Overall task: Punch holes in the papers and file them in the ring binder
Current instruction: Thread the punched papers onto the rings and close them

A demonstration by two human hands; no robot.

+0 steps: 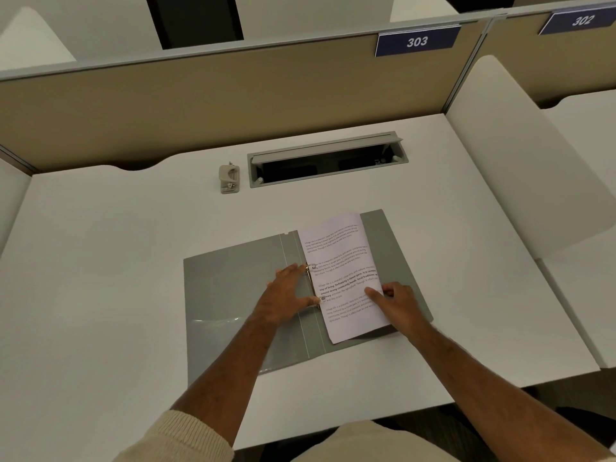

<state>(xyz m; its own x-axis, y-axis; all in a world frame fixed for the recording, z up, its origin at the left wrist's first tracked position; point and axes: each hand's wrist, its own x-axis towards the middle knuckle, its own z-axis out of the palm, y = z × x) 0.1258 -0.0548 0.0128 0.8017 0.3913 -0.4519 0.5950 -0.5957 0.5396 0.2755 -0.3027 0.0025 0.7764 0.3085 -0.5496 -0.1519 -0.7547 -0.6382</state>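
Note:
A grey ring binder [230,288] lies open on the white desk. Printed papers [343,261] rest on its right half, their left edge at the two metal rings [313,281]. My left hand [286,295] lies flat on the binder with fingertips and thumb touching the ring mechanism. My right hand [396,301] pinches the right edge of the papers between thumb and fingers. A beige hole punch [229,179] stands at the back of the desk, far from both hands.
The white desk [100,261] has an open grey cable tray [325,160] behind the binder. A tan partition [200,95] with a "303" sign closes the back, and a white side divider [506,155] stands on the right.

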